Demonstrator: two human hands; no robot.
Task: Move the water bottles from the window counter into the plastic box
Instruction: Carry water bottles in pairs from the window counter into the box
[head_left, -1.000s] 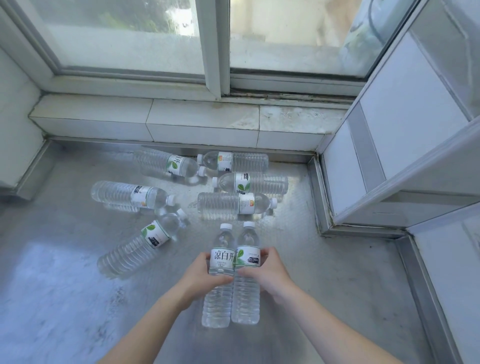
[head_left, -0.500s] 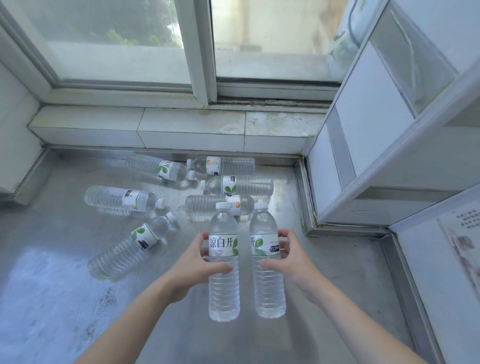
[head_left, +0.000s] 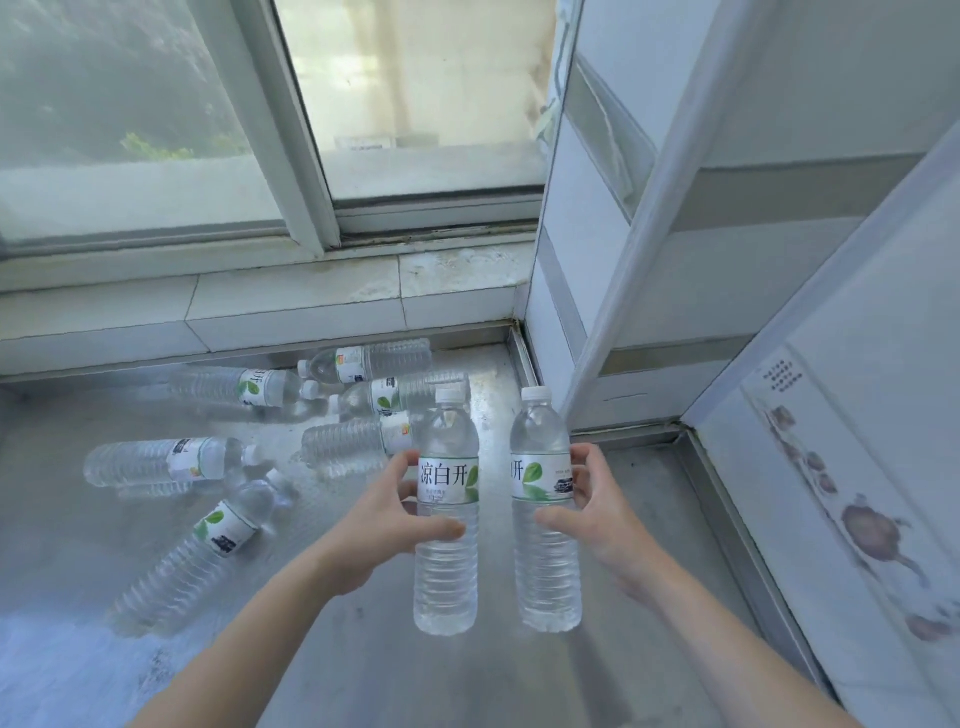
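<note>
Over the steel counter (head_left: 649, 670), both hands, left (head_left: 387, 512) and right (head_left: 597, 512), each grip an upright water bottle: left bottle (head_left: 447, 566), right bottle (head_left: 545, 571).

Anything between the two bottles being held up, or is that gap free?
Head view: nothing sits between the left hand's bottle and the right hand's bottle. They are apart, and only bare metal counter shows through the gap.
</note>
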